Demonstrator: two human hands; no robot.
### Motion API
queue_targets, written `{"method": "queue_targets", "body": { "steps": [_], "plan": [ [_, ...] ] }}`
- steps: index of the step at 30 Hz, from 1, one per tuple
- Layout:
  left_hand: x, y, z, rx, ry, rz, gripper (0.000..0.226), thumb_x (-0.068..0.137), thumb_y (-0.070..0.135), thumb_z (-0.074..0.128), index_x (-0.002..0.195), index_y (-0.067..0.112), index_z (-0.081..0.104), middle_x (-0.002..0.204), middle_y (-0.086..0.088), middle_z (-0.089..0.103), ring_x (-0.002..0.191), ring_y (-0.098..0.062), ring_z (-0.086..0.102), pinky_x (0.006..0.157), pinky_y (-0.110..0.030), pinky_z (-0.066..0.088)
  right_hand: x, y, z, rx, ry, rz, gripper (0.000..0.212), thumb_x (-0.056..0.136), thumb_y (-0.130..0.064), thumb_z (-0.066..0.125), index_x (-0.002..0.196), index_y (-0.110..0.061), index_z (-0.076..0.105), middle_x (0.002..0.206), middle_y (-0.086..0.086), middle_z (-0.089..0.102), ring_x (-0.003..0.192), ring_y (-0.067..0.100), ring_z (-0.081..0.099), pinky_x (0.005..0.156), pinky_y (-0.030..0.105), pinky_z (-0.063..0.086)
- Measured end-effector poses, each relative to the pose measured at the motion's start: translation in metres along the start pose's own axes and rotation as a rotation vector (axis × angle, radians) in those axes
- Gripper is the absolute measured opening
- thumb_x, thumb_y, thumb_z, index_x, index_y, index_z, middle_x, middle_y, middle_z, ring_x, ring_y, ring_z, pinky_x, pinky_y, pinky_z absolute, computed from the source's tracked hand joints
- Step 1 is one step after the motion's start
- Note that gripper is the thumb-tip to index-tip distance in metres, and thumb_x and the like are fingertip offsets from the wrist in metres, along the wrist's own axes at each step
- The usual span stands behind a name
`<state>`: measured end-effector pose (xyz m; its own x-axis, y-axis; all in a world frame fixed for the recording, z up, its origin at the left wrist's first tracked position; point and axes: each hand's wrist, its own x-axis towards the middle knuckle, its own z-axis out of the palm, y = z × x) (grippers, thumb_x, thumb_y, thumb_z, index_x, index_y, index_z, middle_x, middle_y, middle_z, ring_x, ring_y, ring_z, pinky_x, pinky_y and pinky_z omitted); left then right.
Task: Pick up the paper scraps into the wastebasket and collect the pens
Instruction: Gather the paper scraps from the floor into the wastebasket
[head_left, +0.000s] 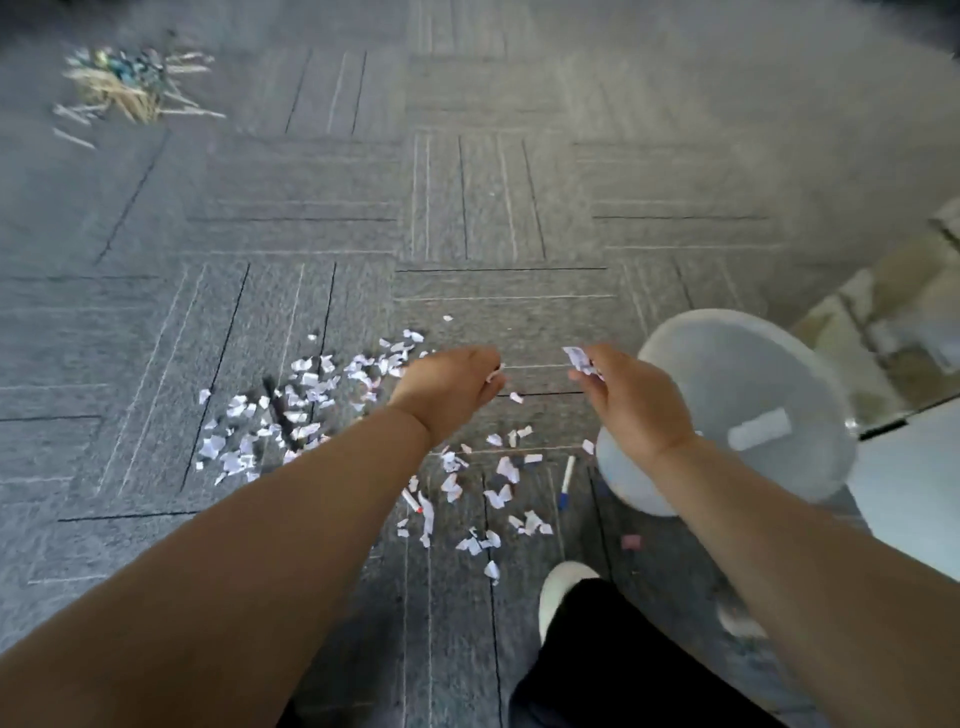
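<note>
At centre frame the right hand (631, 402) pinches a few paper scraps (582, 359) just left of the translucent wastebasket (748, 384). The left hand (449, 387) is loosely curled, a small scrap at its fingertips. More scraps (291, 410) litter the carpet (311, 218) at lower centre, with a blue-capped pen (566, 480) and a red-tipped pen (412, 500) among them.

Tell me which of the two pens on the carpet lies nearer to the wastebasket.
The blue-capped pen, just left of the wastebasket. The red-tipped pen lies farther left, among the paper scraps.
</note>
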<state>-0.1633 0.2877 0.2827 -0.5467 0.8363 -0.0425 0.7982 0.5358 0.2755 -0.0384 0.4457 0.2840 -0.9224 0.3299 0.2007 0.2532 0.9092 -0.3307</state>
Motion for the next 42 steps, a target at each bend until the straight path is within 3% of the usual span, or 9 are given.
{"method": "queue_targets", "body": {
  "steps": [7,13,16,19,21,24,28,35,42],
  "plan": [
    [0.060,0.154,-0.003,-0.080,0.026,0.116,0.031,0.099,0.035,0.035,0.104,0.009,0.052,0.102,-0.011,0.063,0.091,-0.032,0.059,0.066,-0.032,0.037,-0.050,0.103,-0.091,-0.075,0.131,0.209,0.026,0.093,-0.022,0.051,0.100,0.004,0.053,0.084,0.026,0.062,0.074,0.042,0.058,0.060,0.042,0.042],
    [0.101,0.203,0.037,-0.022,-0.002,0.097,0.029,0.098,0.034,0.036,0.100,0.009,0.051,0.095,-0.011,0.063,0.085,-0.032,0.062,0.066,-0.035,0.045,-0.059,0.150,-0.086,-0.078,0.074,0.285,0.025,0.096,-0.025,0.044,0.100,-0.001,0.048,0.085,0.018,0.057,0.069,0.030,0.047,0.057,0.033,0.028],
    [0.121,0.218,0.057,-0.048,-0.008,0.073,0.028,0.098,0.031,0.039,0.106,0.007,0.050,0.104,-0.011,0.060,0.093,-0.030,0.058,0.067,-0.033,0.040,-0.059,0.169,-0.072,-0.072,0.082,0.313,0.023,0.095,-0.023,0.047,0.098,0.000,0.051,0.087,0.019,0.057,0.076,0.035,0.054,0.059,0.032,0.027],
    [0.132,0.223,0.081,-0.017,-0.139,0.130,0.044,0.095,0.034,0.045,0.129,0.008,0.040,0.132,-0.014,0.042,0.122,-0.032,0.041,0.096,-0.041,0.038,-0.061,0.184,-0.058,-0.083,0.001,0.353,0.027,0.093,-0.024,0.051,0.110,-0.002,0.051,0.106,0.021,0.058,0.098,0.037,0.052,0.068,0.036,0.038],
    [0.132,0.217,0.095,0.078,-0.273,0.151,0.065,0.095,0.038,0.043,0.146,0.009,0.015,0.153,-0.014,0.015,0.140,-0.031,0.015,0.113,-0.043,0.018,-0.065,0.191,-0.050,-0.111,-0.160,0.401,0.043,0.091,-0.029,0.053,0.128,-0.011,0.042,0.128,0.015,0.049,0.117,0.034,0.041,0.088,0.043,0.041],
    [0.128,0.206,0.105,0.213,-0.350,0.204,0.073,0.096,0.043,0.035,0.147,0.015,-0.010,0.156,-0.005,-0.017,0.143,-0.023,-0.015,0.115,-0.045,-0.005,-0.072,0.196,-0.045,-0.163,-0.339,0.453,0.065,0.088,-0.039,0.054,0.142,-0.022,0.021,0.151,0.004,0.023,0.136,0.029,0.018,0.106,0.051,0.025],
    [0.118,0.202,0.102,0.285,-0.354,0.262,0.070,0.096,0.049,0.027,0.146,0.022,-0.013,0.154,-0.001,-0.022,0.142,-0.021,-0.020,0.113,-0.048,-0.010,-0.076,0.190,-0.044,-0.236,-0.454,0.460,0.074,0.091,-0.047,0.046,0.146,-0.026,0.003,0.157,-0.001,-0.003,0.143,0.026,-0.004,0.113,0.054,0.007],
    [0.081,0.177,0.067,0.225,-0.261,0.184,0.065,0.096,0.046,0.030,0.148,0.019,0.002,0.157,-0.005,-0.005,0.144,-0.026,-0.005,0.115,-0.051,-0.001,-0.069,0.157,-0.064,-0.196,-0.324,0.365,0.062,0.092,-0.035,0.048,0.144,-0.016,0.019,0.152,0.011,0.020,0.134,0.033,0.024,0.106,0.047,0.025],
    [0.020,0.068,0.048,0.138,-0.139,-0.081,0.062,0.094,0.039,0.041,0.145,0.016,0.015,0.154,-0.008,0.013,0.141,-0.029,0.013,0.115,-0.046,0.012,-0.031,0.071,-0.031,-0.175,-0.218,0.092,0.049,0.092,-0.028,0.049,0.135,-0.008,0.036,0.135,0.015,0.044,0.116,0.034,0.043,0.092,0.044,0.038]
  ]
}}
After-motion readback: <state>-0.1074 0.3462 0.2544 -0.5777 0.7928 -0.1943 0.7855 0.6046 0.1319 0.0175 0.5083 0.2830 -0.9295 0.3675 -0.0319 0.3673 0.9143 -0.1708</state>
